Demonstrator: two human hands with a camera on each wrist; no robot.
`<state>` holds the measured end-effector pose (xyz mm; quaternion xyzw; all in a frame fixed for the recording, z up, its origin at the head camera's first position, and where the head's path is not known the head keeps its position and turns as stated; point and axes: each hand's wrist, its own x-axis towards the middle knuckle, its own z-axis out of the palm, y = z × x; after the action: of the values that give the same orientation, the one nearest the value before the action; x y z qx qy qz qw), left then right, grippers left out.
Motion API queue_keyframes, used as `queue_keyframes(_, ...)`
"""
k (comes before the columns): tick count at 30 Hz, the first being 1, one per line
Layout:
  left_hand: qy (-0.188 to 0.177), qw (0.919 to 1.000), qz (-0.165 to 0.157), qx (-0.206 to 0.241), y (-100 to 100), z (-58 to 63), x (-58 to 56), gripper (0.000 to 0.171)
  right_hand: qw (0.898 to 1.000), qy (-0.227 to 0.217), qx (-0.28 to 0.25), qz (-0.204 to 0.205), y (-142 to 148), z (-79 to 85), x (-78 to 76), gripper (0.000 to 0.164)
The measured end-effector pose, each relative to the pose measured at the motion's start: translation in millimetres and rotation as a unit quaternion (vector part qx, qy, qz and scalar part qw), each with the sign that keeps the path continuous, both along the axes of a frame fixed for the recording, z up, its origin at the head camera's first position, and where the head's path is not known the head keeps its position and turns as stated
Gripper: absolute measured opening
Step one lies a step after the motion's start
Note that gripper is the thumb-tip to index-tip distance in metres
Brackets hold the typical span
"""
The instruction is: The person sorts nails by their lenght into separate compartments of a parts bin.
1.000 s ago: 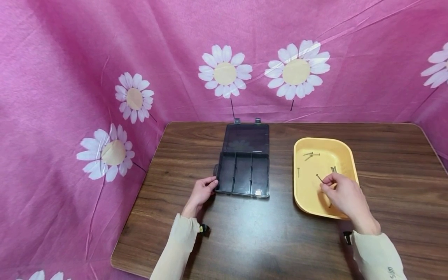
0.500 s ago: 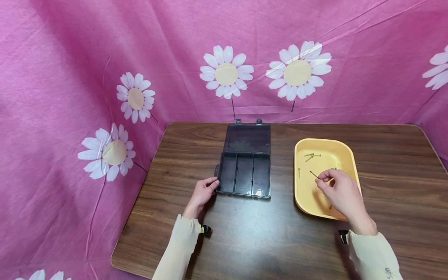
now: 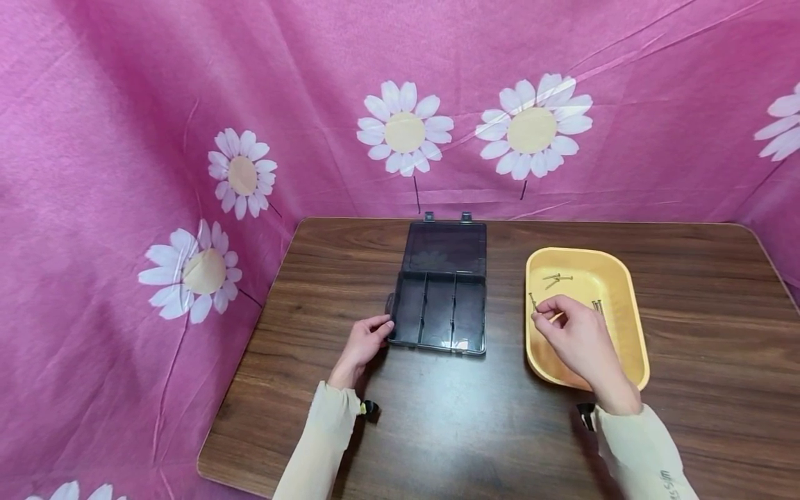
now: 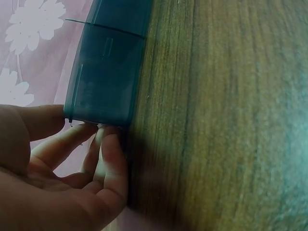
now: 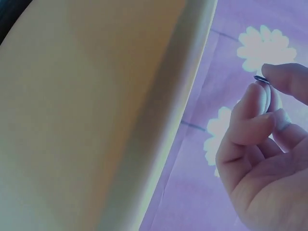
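A dark translucent compartment box [image 3: 439, 310] lies on the table with its lid [image 3: 445, 248] folded back. My left hand [image 3: 364, 345] grips its near left corner; in the left wrist view the thumb touches the top rim and the fingertips [image 4: 111, 144] are against the side wall [image 4: 103, 82]. Above the left side of a yellow tray [image 3: 550, 378], my right hand [image 3: 578, 340] pinches a screw [image 3: 532, 301] between thumb and fingers, its head end upward. In the right wrist view only a short dark end of the screw [image 5: 261, 79] shows.
Several loose screws [image 3: 556, 279] lie toward the back of the tray, and more [image 3: 597, 305] are near its right side. The wooden table [image 3: 450, 430] reaches back to a pink flowered cloth [image 3: 462, 187]. The box stands left of the tray.
My right hand has moved left across the tray with the screw, which now points more upright. The box has slid slightly right, with my left hand still gripping its corner.
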<state>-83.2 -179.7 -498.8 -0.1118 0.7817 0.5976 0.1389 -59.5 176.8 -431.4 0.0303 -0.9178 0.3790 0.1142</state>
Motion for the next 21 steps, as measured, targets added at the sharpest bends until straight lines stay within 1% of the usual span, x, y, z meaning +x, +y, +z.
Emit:
queue_keyframes(1, 0.011, 0.9999, -0.007, 0.006, -1, -0.3, 0.6, 0.037, 1.000, 0.000, -0.003, 0.002, -3, 0.5, -0.3, 0.002)
queue_keyframes(4, 0.019, 0.9997, -0.012, 0.012, -3, -1.1, 0.7, 0.039, 1.000, 0.002, -0.008, 0.010, -13, 1.6, -1.4, 0.004)
queue_keyframes(7, 0.003, 0.9999, -0.005, 0.011, -2, 0.0, -0.3, 0.039, 1.000, -0.001, -0.013, 0.017, -21, 2.2, -2.4, 0.005)
queue_keyframes(9, -0.019, 0.9998, 0.004, 0.004, -1, 1.5, -1.8, 0.038, 1.000, -0.001, -0.014, 0.023, -26, 2.1, -3.1, 0.006)
queue_keyframes(11, -0.028, 0.9996, 0.009, 0.001, 1, 2.5, -2.5, 0.037, 0.999, -0.003, -0.016, 0.028, -30, 2.4, -3.1, 0.005)
queue_keyframes(15, -0.028, 0.9995, 0.010, -0.004, 1, 0.9, -3.7, 0.036, 0.999, -0.015, -0.022, 0.036, -39, 0.1, -2.7, 0.005)
queue_keyframes(21, -0.022, 0.9997, 0.010, -0.001, 0, -1.0, -3.2, 0.034, 0.998, -0.023, -0.014, 0.050, -53, -5.9, -4.3, 0.007)
